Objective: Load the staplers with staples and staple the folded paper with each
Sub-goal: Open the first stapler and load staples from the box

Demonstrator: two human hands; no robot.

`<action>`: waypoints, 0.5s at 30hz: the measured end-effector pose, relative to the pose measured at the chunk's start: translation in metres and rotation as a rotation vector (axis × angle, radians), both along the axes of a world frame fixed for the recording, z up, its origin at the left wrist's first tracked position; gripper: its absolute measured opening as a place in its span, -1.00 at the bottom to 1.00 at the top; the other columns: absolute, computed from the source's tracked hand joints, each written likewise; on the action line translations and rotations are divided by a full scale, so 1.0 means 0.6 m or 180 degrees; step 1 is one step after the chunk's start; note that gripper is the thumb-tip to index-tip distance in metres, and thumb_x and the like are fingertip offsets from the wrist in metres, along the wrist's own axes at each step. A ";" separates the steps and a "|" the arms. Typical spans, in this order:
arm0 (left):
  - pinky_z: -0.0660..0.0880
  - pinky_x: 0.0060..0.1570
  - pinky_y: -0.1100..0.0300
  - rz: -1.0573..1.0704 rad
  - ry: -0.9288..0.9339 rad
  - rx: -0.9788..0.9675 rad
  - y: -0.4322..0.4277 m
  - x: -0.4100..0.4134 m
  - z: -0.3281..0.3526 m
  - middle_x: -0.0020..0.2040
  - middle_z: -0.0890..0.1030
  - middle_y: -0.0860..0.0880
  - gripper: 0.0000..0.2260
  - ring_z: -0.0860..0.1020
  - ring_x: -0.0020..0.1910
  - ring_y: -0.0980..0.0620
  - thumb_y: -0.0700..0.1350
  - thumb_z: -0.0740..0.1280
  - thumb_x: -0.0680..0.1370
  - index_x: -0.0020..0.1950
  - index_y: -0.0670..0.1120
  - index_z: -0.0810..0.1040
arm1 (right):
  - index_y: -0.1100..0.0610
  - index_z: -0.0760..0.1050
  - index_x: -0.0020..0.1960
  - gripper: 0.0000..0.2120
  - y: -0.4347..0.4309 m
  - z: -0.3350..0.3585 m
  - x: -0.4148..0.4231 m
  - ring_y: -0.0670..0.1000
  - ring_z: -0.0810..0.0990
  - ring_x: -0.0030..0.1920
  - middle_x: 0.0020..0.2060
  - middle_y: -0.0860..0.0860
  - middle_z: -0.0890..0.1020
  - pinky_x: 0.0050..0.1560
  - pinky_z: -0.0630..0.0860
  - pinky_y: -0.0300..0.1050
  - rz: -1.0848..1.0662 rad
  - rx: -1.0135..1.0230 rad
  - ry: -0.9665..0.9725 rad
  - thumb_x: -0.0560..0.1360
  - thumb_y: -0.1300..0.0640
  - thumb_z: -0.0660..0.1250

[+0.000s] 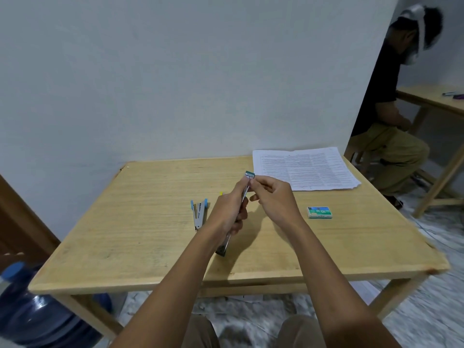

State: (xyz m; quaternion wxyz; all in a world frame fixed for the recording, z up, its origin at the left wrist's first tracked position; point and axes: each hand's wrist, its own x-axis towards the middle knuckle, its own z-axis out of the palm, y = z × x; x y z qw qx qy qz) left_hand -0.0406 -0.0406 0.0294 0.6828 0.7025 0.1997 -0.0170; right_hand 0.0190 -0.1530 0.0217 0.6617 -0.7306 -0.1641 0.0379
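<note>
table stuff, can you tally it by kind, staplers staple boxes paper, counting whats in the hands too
staplers: 2, a green one held open in the left hand with the right hand at its tip, and a blue one lying on the table
staple boxes: 1, green box
paper: 1 printed stack; sheet count unclear
total: 4
A yellow bit behind the hands is too hidden to name.

- Two staplers were in view: one green stapler held above the table, one blue stapler lying on it.
- One staple box was present.
- One stack of printed paper was present.
- One wooden table carried these items.
</note>
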 end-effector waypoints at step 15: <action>0.07 -0.48 0.19 0.0197 -0.0160 0.0116 -0.009 0.003 0.005 -0.49 0.20 0.04 -0.54 0.13 -0.54 0.06 0.25 0.17 0.52 -0.45 -0.01 0.23 | 0.05 0.66 -0.01 -0.87 0.005 -0.002 -0.003 -0.20 0.60 -0.34 -0.16 -0.06 0.71 -0.25 0.45 -0.42 0.0050 0.0153 -0.0056 0.60 0.13 0.32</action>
